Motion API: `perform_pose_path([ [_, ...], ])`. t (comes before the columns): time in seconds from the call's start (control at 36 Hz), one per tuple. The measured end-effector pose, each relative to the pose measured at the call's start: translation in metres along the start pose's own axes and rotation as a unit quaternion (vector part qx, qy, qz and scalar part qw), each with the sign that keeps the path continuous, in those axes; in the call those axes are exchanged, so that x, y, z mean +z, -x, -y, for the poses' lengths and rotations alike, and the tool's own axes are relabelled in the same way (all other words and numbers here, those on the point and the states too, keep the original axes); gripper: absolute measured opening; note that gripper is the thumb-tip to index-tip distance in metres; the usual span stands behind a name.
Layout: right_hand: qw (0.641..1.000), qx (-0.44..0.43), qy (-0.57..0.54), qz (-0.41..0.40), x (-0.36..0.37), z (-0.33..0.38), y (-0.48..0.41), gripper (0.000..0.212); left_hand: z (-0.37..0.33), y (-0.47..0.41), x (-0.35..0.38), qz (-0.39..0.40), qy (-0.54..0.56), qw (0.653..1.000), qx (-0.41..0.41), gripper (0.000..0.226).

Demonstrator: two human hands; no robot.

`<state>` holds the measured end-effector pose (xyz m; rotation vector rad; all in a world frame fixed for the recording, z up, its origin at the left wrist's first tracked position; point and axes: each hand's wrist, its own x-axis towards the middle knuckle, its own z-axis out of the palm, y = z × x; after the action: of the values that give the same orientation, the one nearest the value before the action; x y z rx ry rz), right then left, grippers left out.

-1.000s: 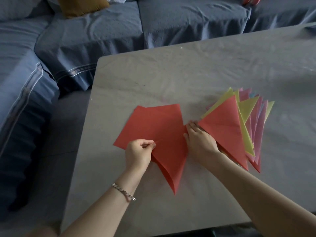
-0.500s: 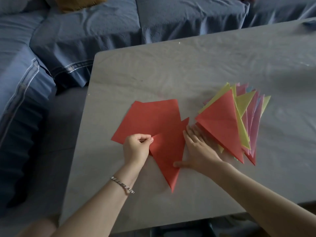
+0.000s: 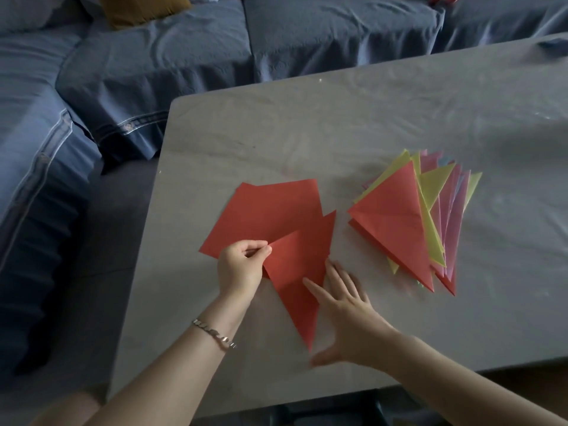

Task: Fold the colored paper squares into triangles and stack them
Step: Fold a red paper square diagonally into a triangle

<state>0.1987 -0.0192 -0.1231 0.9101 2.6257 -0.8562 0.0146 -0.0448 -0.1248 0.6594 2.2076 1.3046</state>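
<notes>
A red triangle point(image 3: 302, 265), creased and long-pointed, is laid on the table point(image 3: 307, 133) over flat red sheets point(image 3: 270, 210). Its left corner is pinched by the left hand point(image 3: 242, 269); its right edge is pressed by the spread right hand point(image 3: 347, 312). A fanned stack point(image 3: 408, 222) of red, yellow and pink triangles is seen near, to the right.

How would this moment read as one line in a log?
step: folding red paper | left hand: pinching corner | right hand: flat, pressing fold | folded stack: apart, on table
</notes>
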Motion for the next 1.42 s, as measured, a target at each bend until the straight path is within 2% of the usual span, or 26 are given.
perform_pose_path([
  [0.06,0.992,-0.007,-0.113,-0.054,-0.004,0.000,-0.001,0.101,-0.003,0.001,-0.004,-0.016,0.027,0.999,0.013,0.011],
  [0.14,0.956,-0.020,-0.248,-0.156,-0.013,-0.002,-0.005,0.068,-0.011,0.004,-0.011,-0.027,0.076,0.996,0.039,0.018],
  [0.19,0.916,-0.026,-0.362,-0.173,-0.020,0.001,-0.007,0.056,-0.019,0.006,-0.015,-0.026,0.111,0.992,0.048,0.022],
  [0.28,0.822,-0.034,-0.542,-0.174,-0.033,0.008,-0.007,0.043,-0.032,0.008,-0.017,-0.025,0.165,0.985,0.046,0.022],
  [0.33,0.793,-0.019,-0.571,-0.214,-0.042,0.008,-0.006,0.034,-0.039,0.009,-0.018,-0.012,0.179,0.983,0.039,0.020],
  [0.44,0.813,0.035,-0.477,-0.332,-0.065,-0.003,-0.002,0.030,-0.042,0.002,-0.018,0.029,0.161,0.986,0.041,0.014],
  [0.5,0.815,0.081,-0.434,-0.374,-0.077,-0.020,0.003,0.029,-0.032,-0.009,-0.020,0.019,0.065,0.996,0.061,0.005],
  [0.53,0.823,0.106,-0.403,-0.386,-0.082,-0.030,0.005,0.028,-0.025,-0.016,-0.022,0.008,-0.007,0.998,0.063,0.010],
  [0.56,0.835,0.134,-0.365,-0.390,-0.085,-0.041,0.007,0.027,-0.017,-0.023,-0.024,-0.005,-0.088,0.994,0.057,0.025],
  [0.64,0.881,0.215,-0.209,-0.367,-0.084,-0.063,0.011,0.032,-0.006,-0.035,-0.031,-0.030,-0.280,0.959,0.003,0.059],
  [0.69,0.900,0.256,-0.143,-0.323,-0.079,-0.063,0.014,0.042,-0.006,-0.039,-0.034,-0.019,-0.351,0.936,-0.035,0.068],
  [0.75,0.911,0.248,-0.096,-0.315,-0.072,-0.055,0.015,0.046,-0.006,-0.043,-0.035,-0.008,-0.391,0.919,-0.049,0.072],
  [0.81,0.926,0.199,-0.067,-0.313,-0.066,-0.044,0.013,0.044,-0.009,-0.047,-0.037,-0.001,-0.403,0.913,-0.054,0.076],
  [0.92,0.959,0.101,-0.081,-0.253,-0.050,-0.022,-0.001,0.038,-0.013,-0.055,-0.039,0.026,-0.357,0.929,-0.097,0.080],
  [1.0,0.964,0.055,-0.090,-0.245,-0.040,-0.007,-0.010,0.035,-0.013,-0.056,-0.042,0.030,-0.351,0.927,-0.129,0.085],
  [1.08,0.968,0.012,-0.094,-0.233,-0.034,0.002,-0.016,0.030,-0.012,-0.055,-0.045,0.016,-0.364,0.923,-0.126,0.087],
  [1.19,0.976,-0.026,-0.104,-0.189,-0.025,0.008,-0.021,0.028,-0.008,-0.060,-0.047,0.034,-0.325,0.937,-0.125,0.091],
  [1.28,0.978,-0.037,-0.108,-0.173,-0.019,0.010,-0.022,0.027,-0.007,-0.062,-0.048,0.044,-0.295,0.949,-0.102,0.073],
  [1.36,0.977,-0.038,-0.112,-0.180,-0.017,0.009,-0.020,0.028,-0.008,-0.058,-0.047,0.021,-0.293,0.954,-0.060,0.038],
  [1.42,0.976,-0.038,-0.108,-0.187,-0.016,0.006,-0.018,0.031,-0.010,-0.051,-0.047,0.002,-0.264,0.964,-0.024,0.023],
])
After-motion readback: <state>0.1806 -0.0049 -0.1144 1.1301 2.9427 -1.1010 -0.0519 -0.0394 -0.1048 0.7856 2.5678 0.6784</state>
